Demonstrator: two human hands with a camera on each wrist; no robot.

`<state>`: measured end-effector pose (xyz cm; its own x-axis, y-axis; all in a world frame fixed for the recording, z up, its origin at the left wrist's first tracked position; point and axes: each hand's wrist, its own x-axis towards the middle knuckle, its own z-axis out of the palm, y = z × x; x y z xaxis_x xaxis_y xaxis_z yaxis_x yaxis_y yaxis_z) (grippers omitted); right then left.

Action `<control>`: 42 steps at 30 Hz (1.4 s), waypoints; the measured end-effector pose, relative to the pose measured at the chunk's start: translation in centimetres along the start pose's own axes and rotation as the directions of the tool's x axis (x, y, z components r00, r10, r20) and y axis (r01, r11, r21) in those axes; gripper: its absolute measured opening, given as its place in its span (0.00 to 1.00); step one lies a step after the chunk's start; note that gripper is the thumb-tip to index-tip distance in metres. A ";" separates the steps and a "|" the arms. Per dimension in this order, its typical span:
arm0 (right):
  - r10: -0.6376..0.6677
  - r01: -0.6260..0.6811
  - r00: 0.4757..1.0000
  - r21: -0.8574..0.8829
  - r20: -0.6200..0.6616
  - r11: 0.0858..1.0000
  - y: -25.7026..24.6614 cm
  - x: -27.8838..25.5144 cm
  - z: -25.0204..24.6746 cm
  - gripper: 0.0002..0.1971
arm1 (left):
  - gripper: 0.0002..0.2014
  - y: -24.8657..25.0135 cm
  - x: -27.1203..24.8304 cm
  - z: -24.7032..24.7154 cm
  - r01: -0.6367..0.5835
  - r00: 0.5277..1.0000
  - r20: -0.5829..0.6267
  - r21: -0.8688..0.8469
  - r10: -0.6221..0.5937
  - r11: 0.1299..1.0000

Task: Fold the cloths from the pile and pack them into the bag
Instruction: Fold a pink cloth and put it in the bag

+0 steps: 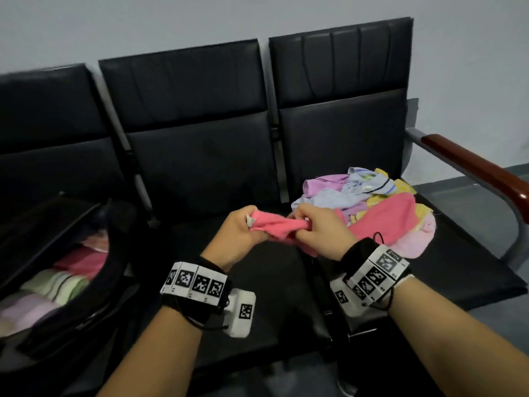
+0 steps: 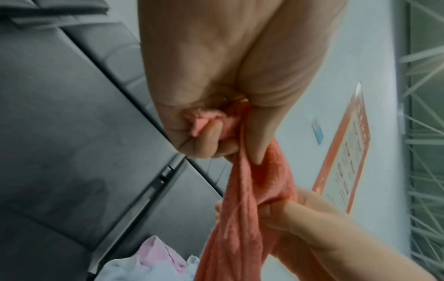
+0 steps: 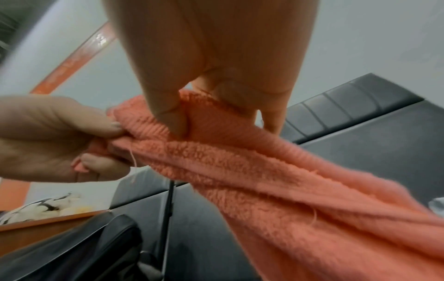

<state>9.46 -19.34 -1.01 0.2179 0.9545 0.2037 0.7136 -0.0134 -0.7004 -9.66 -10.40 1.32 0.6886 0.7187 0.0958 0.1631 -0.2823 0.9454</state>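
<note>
You hold the pink cloth [image 1: 274,224] with both hands.
Your left hand [image 1: 239,234] and right hand [image 1: 320,233] pinch its bunched edge above the bench [image 1: 272,282], beside the cloth pile [image 1: 372,196]; the open bag [image 1: 94,296] stands left.

- Pink cloth [image 1: 274,224] — bunched into a rope, stretched above the middle seat, its tail trailing right to the pile.
- Pile [image 1: 369,193] of crumpled pastel cloths on the right seat.
- Black bag [image 1: 114,270], open at left — folded cloths stacked inside.
</note>
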 end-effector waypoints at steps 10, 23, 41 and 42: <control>-0.121 0.113 0.981 0.058 0.151 0.992 -3.8 -1.1 11.3 0.17 | 0.12 -6.5 -9.5 -7.5 0.181 0.959 -0.185 -0.177 -0.213 0.967; -0.297 0.256 0.890 0.159 0.345 0.953 -5.3 -2.7 16.1 0.03 | 0.15 -7.7 -14.6 -8.3 0.013 0.987 -0.163 0.096 0.003 0.995; -0.087 0.091 0.994 0.045 -0.071 0.995 -0.3 -1.9 10.6 0.05 | 0.12 -13.3 -16.3 -12.9 0.230 0.637 -0.767 0.085 -0.084 0.970; -0.055 0.065 0.995 0.130 -0.082 0.989 -0.5 -1.9 10.7 0.06 | 0.10 -13.6 -16.3 -13.0 0.285 0.640 -0.760 0.099 -0.112 0.953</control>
<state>1.58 -17.93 -8.35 0.2323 0.9262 0.2969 0.6336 0.0876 -0.7687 -32.30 -9.97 -9.06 -0.1151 0.9745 0.1925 0.4218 -0.1275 0.8977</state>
